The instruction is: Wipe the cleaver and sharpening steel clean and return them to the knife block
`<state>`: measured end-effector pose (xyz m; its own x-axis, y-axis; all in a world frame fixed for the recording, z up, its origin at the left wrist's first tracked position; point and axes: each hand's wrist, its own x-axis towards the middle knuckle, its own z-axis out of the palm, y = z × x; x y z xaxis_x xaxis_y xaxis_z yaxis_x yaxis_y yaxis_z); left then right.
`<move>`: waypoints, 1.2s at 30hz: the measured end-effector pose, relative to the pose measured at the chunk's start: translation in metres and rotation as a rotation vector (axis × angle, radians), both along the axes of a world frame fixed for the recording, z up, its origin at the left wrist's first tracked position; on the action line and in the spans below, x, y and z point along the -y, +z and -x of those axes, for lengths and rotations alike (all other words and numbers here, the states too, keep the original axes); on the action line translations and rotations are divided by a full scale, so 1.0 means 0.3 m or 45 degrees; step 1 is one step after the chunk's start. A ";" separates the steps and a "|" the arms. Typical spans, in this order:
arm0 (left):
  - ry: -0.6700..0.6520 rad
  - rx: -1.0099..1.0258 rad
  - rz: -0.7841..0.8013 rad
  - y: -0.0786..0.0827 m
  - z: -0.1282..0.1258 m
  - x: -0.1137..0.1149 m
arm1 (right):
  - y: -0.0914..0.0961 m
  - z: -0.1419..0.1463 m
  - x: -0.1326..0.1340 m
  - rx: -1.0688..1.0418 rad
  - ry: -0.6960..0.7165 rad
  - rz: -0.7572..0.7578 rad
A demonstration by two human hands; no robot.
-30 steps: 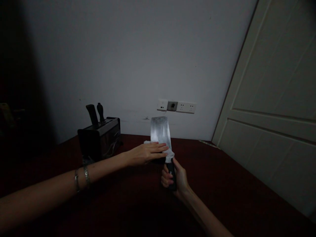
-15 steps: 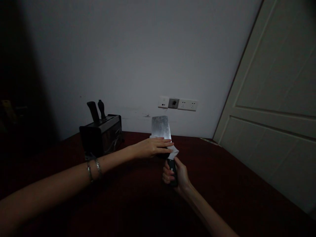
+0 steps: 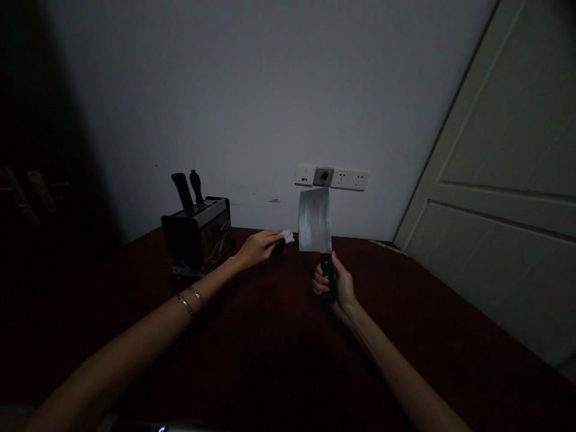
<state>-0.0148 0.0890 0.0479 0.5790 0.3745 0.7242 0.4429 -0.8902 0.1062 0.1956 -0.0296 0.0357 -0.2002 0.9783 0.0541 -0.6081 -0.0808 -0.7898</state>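
My right hand (image 3: 335,282) is closed round the black handle of a cleaver (image 3: 314,221). Its broad metal blade points up, flat side toward me, with pale streaks across it. To the left of the blade, and apart from it, my left hand (image 3: 261,247) pinches a crumpled white tissue (image 3: 288,236). Two bracelets sit on the left wrist. Behind that hand stands a dark knife block (image 3: 195,234) with two black-handled tools upright in its slots.
All this is over a dark red table (image 3: 270,336). Beyond it rises a pale wall with a row of sockets (image 3: 333,177). A white panelled door (image 3: 495,240) slants along the right side. At the bottom left, part of a dark device (image 3: 148,427) shows.
My left hand has come off the blade and moved left with the tissue. The cleaver, in my right hand, now stands more upright with its whole blade uncovered. The view has shifted slightly.
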 end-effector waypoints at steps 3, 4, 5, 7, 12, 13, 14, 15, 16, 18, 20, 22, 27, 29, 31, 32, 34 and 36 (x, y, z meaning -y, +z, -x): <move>-0.010 -0.073 0.365 -0.083 -0.007 0.022 | 0.010 0.000 0.004 0.051 -0.056 -0.005; -0.055 -0.159 0.491 -0.104 -0.009 0.036 | 0.011 0.001 0.004 0.063 -0.080 0.000; -0.108 -0.251 0.601 -0.121 -0.012 0.053 | 0.011 0.002 0.004 0.076 -0.100 0.005; -0.187 -0.374 0.764 -0.135 -0.016 0.087 | 0.010 0.005 0.002 0.108 -0.138 0.007; 0.034 -0.070 0.861 -0.116 -0.042 0.140 | 0.014 0.022 -0.006 0.242 -0.232 -0.028; 0.092 -0.005 0.842 -0.112 -0.051 0.146 | 0.015 0.029 -0.008 0.263 -0.254 -0.039; 0.145 0.049 0.818 -0.109 -0.060 0.154 | 0.016 0.036 -0.010 0.277 -0.279 -0.053; 0.195 0.105 0.789 -0.106 -0.070 0.163 | 0.017 0.045 -0.012 0.284 -0.306 -0.070; 0.250 0.173 0.753 -0.103 -0.080 0.175 | 0.017 0.054 -0.016 0.286 -0.332 -0.088; 0.338 0.317 0.675 -0.094 -0.100 0.206 | 0.017 0.072 -0.024 0.275 -0.374 -0.123; 0.377 0.434 0.614 -0.080 -0.118 0.243 | 0.016 0.088 -0.033 0.264 -0.417 -0.149; 0.357 0.495 0.601 -0.063 -0.137 0.277 | 0.015 0.101 -0.042 0.258 -0.452 -0.164; -0.003 0.690 1.120 -0.046 -0.185 0.324 | 0.018 0.133 -0.052 0.228 -0.427 -0.181; -0.047 0.723 1.307 -0.053 -0.202 0.327 | 0.022 0.145 -0.053 0.229 -0.415 -0.201; -0.028 0.759 1.356 -0.059 -0.216 0.324 | 0.025 0.156 -0.055 0.256 -0.409 -0.232; -0.020 0.786 1.335 -0.060 -0.222 0.320 | 0.027 0.160 -0.057 0.274 -0.417 -0.252; -0.006 0.815 1.234 -0.056 -0.232 0.312 | 0.030 0.169 -0.062 0.319 -0.462 -0.295; 0.051 0.816 1.135 -0.046 -0.240 0.303 | 0.034 0.178 -0.066 0.349 -0.502 -0.321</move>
<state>0.0573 -0.0017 0.0342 0.1676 0.9229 0.3466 0.1023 -0.3659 0.9250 0.1422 -0.0097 0.0460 0.1396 0.9455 0.2942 -0.3227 0.3243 -0.8892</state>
